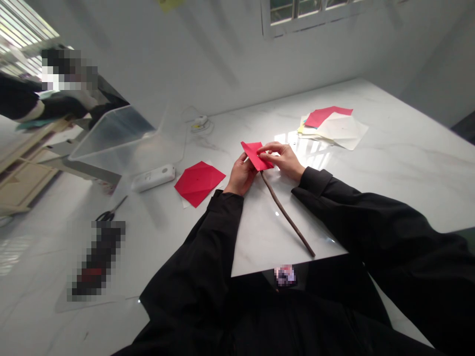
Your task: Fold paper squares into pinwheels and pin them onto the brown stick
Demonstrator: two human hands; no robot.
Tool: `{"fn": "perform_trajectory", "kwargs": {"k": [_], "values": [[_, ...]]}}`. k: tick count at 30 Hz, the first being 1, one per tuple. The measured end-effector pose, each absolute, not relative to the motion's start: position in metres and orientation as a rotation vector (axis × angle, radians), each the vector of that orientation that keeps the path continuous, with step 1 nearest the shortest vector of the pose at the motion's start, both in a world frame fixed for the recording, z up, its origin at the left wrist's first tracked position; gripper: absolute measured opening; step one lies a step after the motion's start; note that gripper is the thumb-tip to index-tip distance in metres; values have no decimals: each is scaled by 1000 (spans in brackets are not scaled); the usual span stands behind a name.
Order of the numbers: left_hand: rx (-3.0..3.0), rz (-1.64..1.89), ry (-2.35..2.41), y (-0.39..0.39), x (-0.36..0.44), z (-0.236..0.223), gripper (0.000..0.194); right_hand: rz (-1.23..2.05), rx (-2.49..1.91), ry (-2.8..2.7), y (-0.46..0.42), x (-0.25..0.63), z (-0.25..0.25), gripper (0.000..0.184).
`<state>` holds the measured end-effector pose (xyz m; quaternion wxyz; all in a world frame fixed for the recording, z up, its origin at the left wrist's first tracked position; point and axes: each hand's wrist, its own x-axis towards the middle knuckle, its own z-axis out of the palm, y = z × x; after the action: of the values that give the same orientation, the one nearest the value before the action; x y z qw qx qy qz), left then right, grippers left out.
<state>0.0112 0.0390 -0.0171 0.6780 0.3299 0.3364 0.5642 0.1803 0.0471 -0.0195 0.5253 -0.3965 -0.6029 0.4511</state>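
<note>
A folded red paper sheet (pixel 253 154) is held up above the white table by both hands. My left hand (pixel 241 177) is closed on its left and lower side, with the fingers partly hidden behind the paper. Over the front, my right hand (pixel 282 158) is closed, thumb and fingertips pinched together near the paper's middle; any small piece between them is too small to make out. A thin brown twig (pixel 284 212) runs from beneath the paper down to the table's near edge. Whether the left fingers also grip the twig's upper end cannot be seen.
Left of my hands lie another red paper (pixel 199 183), a white power strip (pixel 154 178) and scissors (pixel 107 214). A clear plastic bin (pixel 111 136) stands farther left, with a person (pixel 22 96) beyond it. Stacked papers (pixel 343 129) lie back right, before the wall.
</note>
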Motion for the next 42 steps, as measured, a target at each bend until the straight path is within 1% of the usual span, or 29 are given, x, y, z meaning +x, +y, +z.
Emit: {"fn": "perform_trajectory", "kwargs": {"k": [1,4,5,6,7,9,11,17,20,23,25,27,28,30,31,34,35,36,37,39,42], "values": [[790,1253,738,39,11,-18,42,1076,-954,-1402,48,180,-21,45],[874,1239,727,39,9,-20,39,1181,-938,-1220,50,180,-23,79],[876,1240,732,39,9,-21,38,1254,-915,-1167,51,181,-22,84],[871,1241,735,39,9,-21,37,1339,-887,-1126,51,182,-21,84],[859,1243,738,39,10,-20,36,1430,-857,-1098,51,183,-19,81],[822,1245,746,38,10,-20,35,1592,-796,-1075,51,186,-15,69],[795,1244,763,38,11,-19,34,1685,-753,-1064,50,189,-11,57],[919,1304,856,36,7,-21,38,1750,-727,-967,50,196,-11,41],[1071,1379,968,35,8,-25,32,1749,-728,-930,50,197,-14,35],[1097,1419,1061,38,9,-29,22,1716,-737,-918,51,195,-18,32],[1034,1471,1077,41,9,-29,15,1676,-751,-913,51,193,-20,34],[962,1529,1046,42,7,-25,14,1638,-762,-914,50,191,-21,37],[935,1545,1025,41,6,-22,19,1623,-763,-918,50,191,-21,39],[917,1536,1006,37,4,-16,34,1603,-760,-929,49,190,-20,44],[927,1521,1016,35,4,-14,44,1592,-758,-936,49,189,-20,46],[1050,1476,1097,28,5,-13,82,1547,-778,-974,49,188,-21,53],[1107,1467,1126,27,6,-14,90,1525,-786,-997,50,188,-23,55],[1163,1460,1151,27,7,-17,93,1496,-794,-1027,51,187,-26,57],[1213,1456,1174,28,7,-19,91,1454,-807,-1065,53,187,-29,60],[1291,1452,1219,33,6,-24,76,1299,-864,-1159,56,188,-35,71],[1363,1452,1293,41,2,-26,53,911,-1039,-1306,61,191,-42,90]]}}
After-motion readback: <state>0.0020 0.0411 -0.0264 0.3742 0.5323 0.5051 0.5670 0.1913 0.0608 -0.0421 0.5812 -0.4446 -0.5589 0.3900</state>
